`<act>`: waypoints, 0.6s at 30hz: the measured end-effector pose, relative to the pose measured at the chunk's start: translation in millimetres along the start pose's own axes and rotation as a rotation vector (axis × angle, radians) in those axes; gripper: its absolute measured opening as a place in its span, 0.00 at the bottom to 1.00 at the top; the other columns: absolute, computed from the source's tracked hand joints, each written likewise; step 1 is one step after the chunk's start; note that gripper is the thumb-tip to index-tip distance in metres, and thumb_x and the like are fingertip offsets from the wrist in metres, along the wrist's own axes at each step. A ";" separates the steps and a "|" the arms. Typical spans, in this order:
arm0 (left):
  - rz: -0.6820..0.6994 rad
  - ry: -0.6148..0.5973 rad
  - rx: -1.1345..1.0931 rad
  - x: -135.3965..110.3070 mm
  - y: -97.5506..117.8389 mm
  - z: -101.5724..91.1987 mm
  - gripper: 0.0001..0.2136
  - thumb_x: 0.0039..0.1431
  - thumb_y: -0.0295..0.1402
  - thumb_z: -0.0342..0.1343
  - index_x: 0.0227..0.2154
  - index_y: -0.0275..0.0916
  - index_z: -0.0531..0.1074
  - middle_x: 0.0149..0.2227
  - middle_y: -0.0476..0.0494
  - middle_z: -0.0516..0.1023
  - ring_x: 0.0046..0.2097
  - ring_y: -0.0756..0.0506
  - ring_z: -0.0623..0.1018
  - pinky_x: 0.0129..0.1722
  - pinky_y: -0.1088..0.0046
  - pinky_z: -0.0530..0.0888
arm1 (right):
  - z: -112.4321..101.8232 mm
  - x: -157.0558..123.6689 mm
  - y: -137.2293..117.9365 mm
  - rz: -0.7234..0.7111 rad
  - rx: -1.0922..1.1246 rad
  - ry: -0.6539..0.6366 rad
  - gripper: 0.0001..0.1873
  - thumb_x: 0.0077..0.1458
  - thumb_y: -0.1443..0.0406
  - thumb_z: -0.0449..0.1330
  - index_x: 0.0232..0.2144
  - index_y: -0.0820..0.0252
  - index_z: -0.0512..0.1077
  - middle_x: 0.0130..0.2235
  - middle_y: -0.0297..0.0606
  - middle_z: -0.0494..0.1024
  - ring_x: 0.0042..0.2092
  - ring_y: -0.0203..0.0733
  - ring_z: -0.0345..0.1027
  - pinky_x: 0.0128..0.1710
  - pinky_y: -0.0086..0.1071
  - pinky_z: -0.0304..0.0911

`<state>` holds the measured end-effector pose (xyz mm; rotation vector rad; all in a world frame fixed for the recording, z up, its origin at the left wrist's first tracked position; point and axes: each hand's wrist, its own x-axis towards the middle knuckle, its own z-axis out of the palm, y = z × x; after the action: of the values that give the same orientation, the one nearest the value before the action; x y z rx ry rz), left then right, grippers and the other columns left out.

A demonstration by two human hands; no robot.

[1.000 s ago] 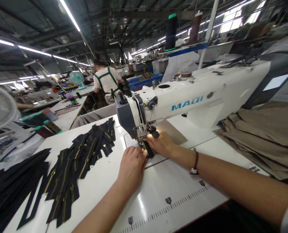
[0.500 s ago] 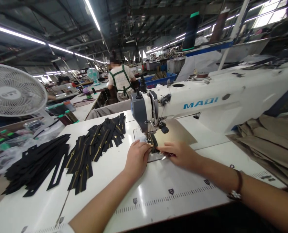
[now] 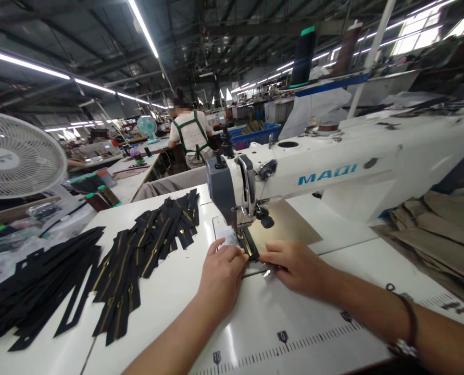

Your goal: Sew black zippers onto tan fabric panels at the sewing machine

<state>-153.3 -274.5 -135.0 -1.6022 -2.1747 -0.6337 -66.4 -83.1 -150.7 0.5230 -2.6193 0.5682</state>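
A short black zipper [image 3: 249,246] with gold teeth lies under the needle and presser foot of a white sewing machine [image 3: 294,166]. My left hand [image 3: 224,268] is closed at its left side, fingertips pinched on the near end. From the right, my right hand [image 3: 294,263] grips the other edge with thumb and forefinger, the remaining fingers curled beneath. The zipper's far end is hidden under the machine head. To the left lies a pile of black zippers with gold teeth [image 3: 151,239], beside a stack of black fabric pieces [image 3: 48,281].
A white fan [image 3: 9,156] stands at far left near thread spools [image 3: 109,195]. Folded brown fabric [image 3: 442,229] lies at right. A tan sheet [image 3: 290,224] is on the table behind my right hand. A co-worker [image 3: 190,130] sits ahead, facing away.
Both hands and the near end of the zipper have come slightly toward me, showing more of its gold teeth. The camera view has shifted a little.
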 end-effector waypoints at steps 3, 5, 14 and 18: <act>0.006 -0.039 0.031 0.9 2.6 -0.7 0.07 0.61 0.23 0.50 0.35 0.38 0.73 0.36 0.44 0.77 0.39 0.45 0.77 0.53 0.55 0.66 | -0.1 0.0 -1.0 0.014 0.020 0.005 0.14 0.46 0.76 0.51 0.32 0.62 0.73 0.26 0.36 0.66 0.28 0.38 0.59 0.26 0.31 0.48; 0.022 -0.054 0.061 1.1 3.7 -0.5 0.08 0.61 0.23 0.49 0.36 0.37 0.72 0.37 0.43 0.77 0.40 0.44 0.76 0.53 0.55 0.66 | -0.9 -0.2 -2.1 0.018 0.048 0.029 0.12 0.47 0.75 0.52 0.31 0.61 0.73 0.26 0.36 0.66 0.27 0.38 0.60 0.25 0.31 0.49; 0.016 -0.114 0.110 -6.2 10.5 -2.7 0.11 0.61 0.23 0.46 0.43 0.38 0.69 0.43 0.41 0.76 0.46 0.42 0.76 0.54 0.53 0.66 | 11.9 2.7 -4.2 -0.025 -0.020 0.162 0.12 0.60 0.69 0.51 0.40 0.61 0.74 0.46 0.44 0.75 0.38 0.42 0.73 0.37 0.31 0.67; -0.052 -0.109 0.159 -9.2 18.0 -4.3 0.13 0.60 0.22 0.48 0.44 0.40 0.69 0.47 0.40 0.74 0.48 0.41 0.74 0.53 0.52 0.67 | 17.9 5.5 -8.3 0.045 -0.087 0.156 0.10 0.58 0.70 0.54 0.33 0.61 0.76 0.40 0.41 0.78 0.37 0.40 0.74 0.39 0.28 0.68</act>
<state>-133.3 -279.6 -133.9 -1.5344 -2.2884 -0.3850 -72.9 -99.8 -160.6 0.3783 -2.4993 0.4863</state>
